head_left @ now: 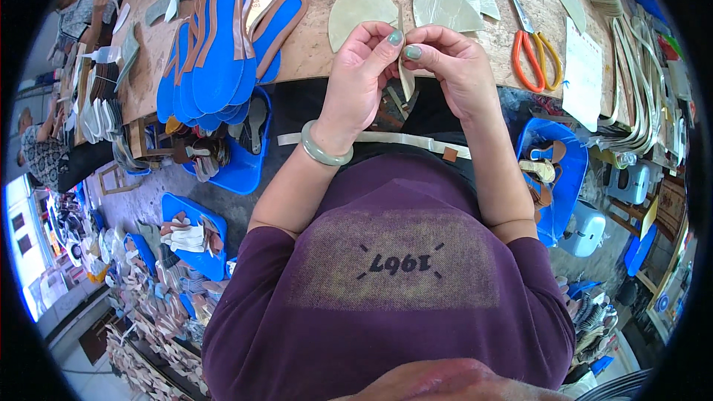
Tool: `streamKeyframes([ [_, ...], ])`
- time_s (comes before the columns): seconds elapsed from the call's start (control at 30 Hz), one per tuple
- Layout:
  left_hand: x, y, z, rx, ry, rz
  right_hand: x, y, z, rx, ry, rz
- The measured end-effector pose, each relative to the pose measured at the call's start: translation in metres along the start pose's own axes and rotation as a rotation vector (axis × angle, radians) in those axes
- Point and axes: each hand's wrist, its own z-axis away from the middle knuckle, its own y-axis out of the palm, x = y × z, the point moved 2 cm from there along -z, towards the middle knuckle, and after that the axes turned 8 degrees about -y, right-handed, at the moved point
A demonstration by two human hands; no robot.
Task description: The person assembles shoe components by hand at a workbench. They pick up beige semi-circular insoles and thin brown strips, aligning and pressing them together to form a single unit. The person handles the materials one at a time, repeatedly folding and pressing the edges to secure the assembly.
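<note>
Above the near edge of the wooden table [319, 56], both my hands pinch a thin, pale grey-green curved piece [407, 83], seen nearly edge-on; it looks like leather or sheet lining. My left hand [359, 78], with a jade-coloured bangle on its wrist, grips it from the left between thumb and fingers. From the other side, the thumb and fingers of my right hand [462, 74] close on it too. Just beyond lie a matching rounded pale piece [362, 11] and a shiny, overlapping stack of such pieces [448, 0]. Scissors [529, 48] with orange and yellow handles rest to the right.
Blue insoles with brown edges [215, 78] are piled on the table at left. A white paper sheet [583, 78] and bundled long strips [639, 89] lie at right. Blue bins [553, 137] stand below the table edge. Another person [44, 152] is at far left.
</note>
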Motion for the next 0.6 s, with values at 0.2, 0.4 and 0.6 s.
streamKeyframes([
  [0.2, 0.004, -0.003, 0.0, -0.031, 0.039, -0.064, -0.003, 0.001, 0.001, 0.013, 0.02, -0.024],
  [0.4, 0.005, -0.008, 0.0, 0.003, 0.045, -0.066, -0.007, 0.0, 0.001, -0.009, 0.035, -0.012],
  [0.6, 0.008, -0.006, -0.001, -0.068, 0.253, -0.332, 0.0, 0.01, 0.003, -0.034, -0.198, 0.49],
])
